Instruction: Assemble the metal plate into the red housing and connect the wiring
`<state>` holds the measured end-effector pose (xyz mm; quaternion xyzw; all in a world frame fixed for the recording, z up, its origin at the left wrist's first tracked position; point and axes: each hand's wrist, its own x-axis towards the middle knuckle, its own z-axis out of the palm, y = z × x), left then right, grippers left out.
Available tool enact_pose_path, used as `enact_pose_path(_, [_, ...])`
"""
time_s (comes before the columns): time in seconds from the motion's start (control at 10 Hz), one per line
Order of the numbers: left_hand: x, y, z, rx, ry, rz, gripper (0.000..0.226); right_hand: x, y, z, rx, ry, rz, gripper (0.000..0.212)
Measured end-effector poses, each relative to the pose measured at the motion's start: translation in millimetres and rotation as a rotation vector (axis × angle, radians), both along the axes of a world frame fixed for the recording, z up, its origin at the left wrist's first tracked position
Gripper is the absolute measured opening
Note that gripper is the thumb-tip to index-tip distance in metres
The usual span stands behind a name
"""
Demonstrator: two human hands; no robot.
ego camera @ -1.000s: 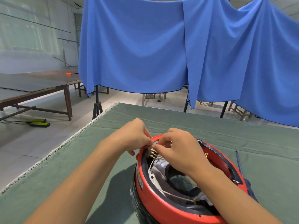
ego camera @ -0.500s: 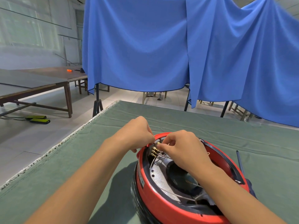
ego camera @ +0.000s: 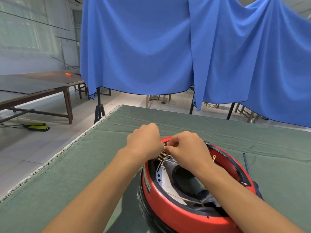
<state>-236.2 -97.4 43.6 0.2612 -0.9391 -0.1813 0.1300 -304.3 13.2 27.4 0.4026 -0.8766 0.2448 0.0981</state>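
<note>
Red housing [ego camera: 170, 214] w/ metal plate [ego camera: 165, 181] seated is steadied on worktop [ego camera: 101, 165] while wiring terminals [ego camera: 161, 156] are pinched by left hand [ego camera: 144, 142] & right hand [ego camera: 187, 149] fingers, prob. for connecting.

Open green table cloth [ego camera: 104, 165] lies left of and beyond the red housing [ego camera: 168, 211]. Both forearms span the housing's opening. A screwdriver [ego camera: 246, 165] lies just right of it.
</note>
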Motion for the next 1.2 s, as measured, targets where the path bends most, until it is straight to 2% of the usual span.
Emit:
enact_pose_path(0.1, [-4, 3, -5, -0.082, 0.011, 0.032, 0.008, -2, 8, 4, -0.076, -0.01, -0.005, 0.018])
enact_pose_path(0.3, [-9, -4, -15, -0.122, 0.09, 0.047, 0.013, -3, 46, 10, -0.326, -0.059, 0.029, 0.019])
enact_pose_path(0.4, [-10, -5, -21, -0.159, 0.135, 0.126, 0.019, 0, 77, 6, -0.32, -0.062, 0.041, 0.02])
enact_pose_path(0.5, [-12, -9, -25, -0.111, 0.222, 0.231, 0.014, 1, 105, 3, -0.226, -0.031, 0.045, 0.016])
enact_pose_path(0.6, [-10, -14, -26, 0.046, 0.297, 0.267, 0.014, 1, 118, -4, -0.142, -0.088, 0.106, 0.015])
enact_pose_path(0.7, [-6, -17, -26, 0.27, 0.362, 0.272, 0.023, 0, 118, -10, -0.119, -0.091, 0.143, 0.023])
enact_pose_path(0.9, [-4, -15, -34, 0.468, 0.47, 0.225, 0.018, -15, 111, -23, -0.167, -0.058, 0.06, 0.037])
enact_pose_path(1.0, [-8, -9, -39, 0.532, 0.502, 0.184, 0.02, -22, 98, -31, -0.256, -0.121, 0.016, 0.026])
enact_pose_path(1.1, [0, 2, -42, 0.5, 0.517, 0.18, 0.022, -23, 92, -40, -0.334, -0.152, 0.005, 0.023])
enact_pose_path(1.2, [20, 12, -47, 0.448, 0.589, 0.209, 0.019, -20, 91, -45, -0.335, -0.148, 0.01, 0.027])
